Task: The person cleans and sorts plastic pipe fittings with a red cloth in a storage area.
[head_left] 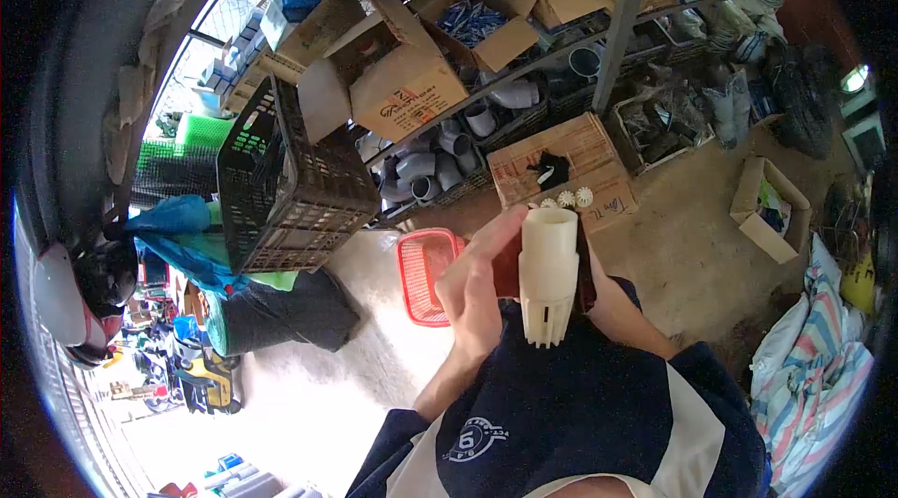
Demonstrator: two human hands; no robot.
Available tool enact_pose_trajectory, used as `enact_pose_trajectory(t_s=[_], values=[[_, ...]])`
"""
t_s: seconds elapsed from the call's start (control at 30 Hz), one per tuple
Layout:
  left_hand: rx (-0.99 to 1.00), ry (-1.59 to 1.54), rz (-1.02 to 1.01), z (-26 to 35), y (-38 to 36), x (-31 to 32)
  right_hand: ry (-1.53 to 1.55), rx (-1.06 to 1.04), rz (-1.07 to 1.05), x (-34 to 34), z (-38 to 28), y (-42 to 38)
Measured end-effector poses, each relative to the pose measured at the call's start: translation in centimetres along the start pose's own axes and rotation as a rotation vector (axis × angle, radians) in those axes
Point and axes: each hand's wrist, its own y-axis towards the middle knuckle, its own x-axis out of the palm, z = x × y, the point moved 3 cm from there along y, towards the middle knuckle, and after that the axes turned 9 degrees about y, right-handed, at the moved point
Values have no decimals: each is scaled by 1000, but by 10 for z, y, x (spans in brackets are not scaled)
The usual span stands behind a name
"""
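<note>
A cream plastic pipe fitting (549, 259) stands upright close before me, its round end up and its slotted, toothed end down. My left hand (472, 292) is bent at its left side, fingertips at the upper edge. My right hand (613, 311) is curled at the right, against a dark red thing (506, 271) that shows on both sides behind the fitting; its fingers are mostly hidden. Just beyond, a few small cream toothed pieces (585, 197) and a crumpled black item (550, 169) lie on a closed cardboard box (599, 166).
A red plastic basket (408, 278) sits on the floor to the left, near a tall black crate (309, 203). Shelving behind holds grey pipe elbows (414, 166) and open cardboard boxes (412, 91). Striped sacks (809, 376) lie at right, below a small open carton (772, 238).
</note>
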Motion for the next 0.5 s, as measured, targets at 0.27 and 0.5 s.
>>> enact_pose_trajectory(t_s=[0.27, 0.5], values=[[425, 494, 45, 18, 3, -16, -142, -198, 111, 9, -13, 0], [221, 509, -16, -5, -7, -23, -438, -439, 202, 64, 5, 7]])
